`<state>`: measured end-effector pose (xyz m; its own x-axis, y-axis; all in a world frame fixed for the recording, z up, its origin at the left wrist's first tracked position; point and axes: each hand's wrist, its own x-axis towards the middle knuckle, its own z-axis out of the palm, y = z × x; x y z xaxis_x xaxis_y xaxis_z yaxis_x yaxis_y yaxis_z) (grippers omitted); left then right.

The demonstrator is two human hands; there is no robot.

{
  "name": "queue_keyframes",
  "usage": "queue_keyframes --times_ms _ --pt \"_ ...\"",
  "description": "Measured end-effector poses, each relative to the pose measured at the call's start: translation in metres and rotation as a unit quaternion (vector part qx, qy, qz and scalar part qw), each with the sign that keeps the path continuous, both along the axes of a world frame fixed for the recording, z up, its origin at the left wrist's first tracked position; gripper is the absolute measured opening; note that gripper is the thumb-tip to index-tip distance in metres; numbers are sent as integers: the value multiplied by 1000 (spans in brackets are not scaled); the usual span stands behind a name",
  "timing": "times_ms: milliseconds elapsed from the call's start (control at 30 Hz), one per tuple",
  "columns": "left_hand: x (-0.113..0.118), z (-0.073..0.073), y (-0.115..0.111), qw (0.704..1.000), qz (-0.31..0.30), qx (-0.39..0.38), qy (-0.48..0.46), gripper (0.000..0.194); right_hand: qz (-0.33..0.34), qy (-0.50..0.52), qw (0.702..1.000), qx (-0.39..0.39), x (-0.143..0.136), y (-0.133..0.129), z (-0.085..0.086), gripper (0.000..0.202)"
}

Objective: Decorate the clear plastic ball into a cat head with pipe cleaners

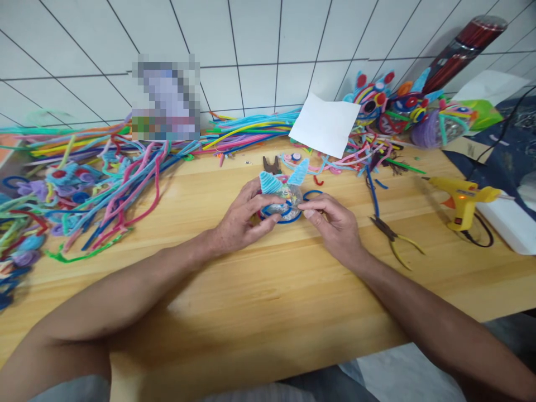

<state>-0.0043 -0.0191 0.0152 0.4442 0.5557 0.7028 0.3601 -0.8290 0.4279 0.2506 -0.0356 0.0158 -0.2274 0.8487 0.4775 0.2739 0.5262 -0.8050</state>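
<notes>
Between my hands is a clear, rounded craft piece (293,193) with two light blue pipe-cleaner ears standing up from it. My left hand (245,220) wraps round its left side, thumb and fingers on its near face. A dark blue pipe cleaner (288,221) curves along the near edge of the piece, and its loose loop (313,192) rises beside my right fingers. My right hand (335,223) is closed, thumb and forefinger pinching this pipe cleaner at the right side. The fingers partly cover the piece. Just behind it lie dark-jawed pliers (272,164).
Long coloured pipe cleaners (138,178) spread over the left and back of the wooden table (201,312). A white paper (324,125) lies behind. At right are yellow-handled pliers (393,237), a yellow glue gun (463,198) and several decorated craft figures (371,103) near the tiled wall.
</notes>
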Motion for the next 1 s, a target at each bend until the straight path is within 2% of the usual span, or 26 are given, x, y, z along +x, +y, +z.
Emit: queue_keyframes --times_ms 667,1000 --pt "-1 -2 1 1000 2 -9 2 32 -3 4 1000 -1 -1 0 -2 17" --pt "0 -1 1 1000 2 12 -3 32 -1 8 1000 -3 -1 -1 -1 16"
